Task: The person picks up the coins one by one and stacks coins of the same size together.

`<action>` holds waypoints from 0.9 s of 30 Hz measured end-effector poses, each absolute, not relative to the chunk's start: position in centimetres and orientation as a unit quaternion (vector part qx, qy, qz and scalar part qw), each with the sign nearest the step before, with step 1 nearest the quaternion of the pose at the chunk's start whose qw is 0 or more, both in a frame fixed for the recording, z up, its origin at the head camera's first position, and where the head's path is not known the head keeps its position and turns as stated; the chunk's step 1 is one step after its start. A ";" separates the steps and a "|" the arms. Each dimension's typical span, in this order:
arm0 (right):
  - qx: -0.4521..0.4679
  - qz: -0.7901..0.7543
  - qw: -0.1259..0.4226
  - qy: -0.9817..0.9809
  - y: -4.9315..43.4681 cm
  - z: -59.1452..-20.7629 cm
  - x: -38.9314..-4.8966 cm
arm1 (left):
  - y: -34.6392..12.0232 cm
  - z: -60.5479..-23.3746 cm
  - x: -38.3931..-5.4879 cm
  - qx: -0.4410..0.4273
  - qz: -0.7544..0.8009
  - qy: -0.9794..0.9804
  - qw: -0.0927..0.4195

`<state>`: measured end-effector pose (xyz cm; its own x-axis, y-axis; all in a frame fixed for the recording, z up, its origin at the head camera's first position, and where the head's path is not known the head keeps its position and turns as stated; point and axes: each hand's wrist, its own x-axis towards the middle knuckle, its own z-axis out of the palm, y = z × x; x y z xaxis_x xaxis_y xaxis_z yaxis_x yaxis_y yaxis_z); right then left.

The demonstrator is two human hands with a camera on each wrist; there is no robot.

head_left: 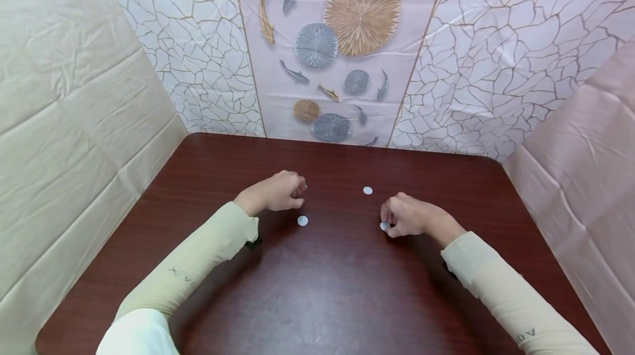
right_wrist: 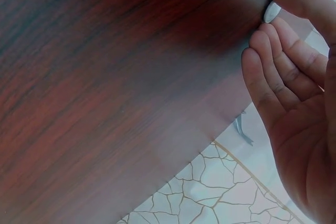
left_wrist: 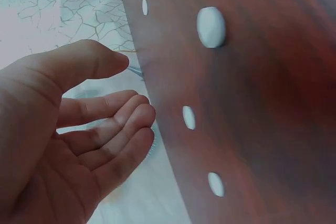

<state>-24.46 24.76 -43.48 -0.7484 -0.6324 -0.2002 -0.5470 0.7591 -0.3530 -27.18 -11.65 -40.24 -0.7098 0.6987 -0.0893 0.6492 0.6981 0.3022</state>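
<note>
In the head view my right hand (head_left: pixel 409 215) pinches a small white disc (head_left: pixel 385 226) between thumb and index finger. The right wrist view shows that disc (right_wrist: pixel 271 12) at the fingertips, close to the tabletop. My left hand (head_left: pixel 278 191) hovers with loosely bent fingers, and its thumb stands apart from them with nothing in between. Just below it, nearer me, lies a second white disc (head_left: pixel 302 221). A third disc (left_wrist: pixel 145 7) is almost wholly hidden behind the left fingers in the head view. Another white disc (head_left: pixel 367 191) lies farther back, left of my right hand.
All this is on a dark red-brown wooden table (head_left: pixel 317 289). A patterned cloth (head_left: pixel 357 107) with fish and round leaf shapes hangs along the far edge. Beige cloth walls (head_left: pixel 64 140) close in both sides.
</note>
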 end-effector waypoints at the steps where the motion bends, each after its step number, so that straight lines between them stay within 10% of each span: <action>1: -0.318 -0.137 0.157 0.925 24.8 -43.5 -24.5 | -11.2 -40.0 -27.4 0.370 0.121 0.916 0.100; 27: -0.318 -0.134 0.160 0.925 24.8 -43.7 -24.7 | -0.5 -40.3 -33.3 0.404 0.125 0.896 0.131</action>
<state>-24.73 24.75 -43.66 -0.7466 -0.6309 -0.2110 -0.5452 0.7620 -0.3494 -33.33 -0.52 -40.35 -0.6386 0.7579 -0.1333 0.6923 0.6415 0.3304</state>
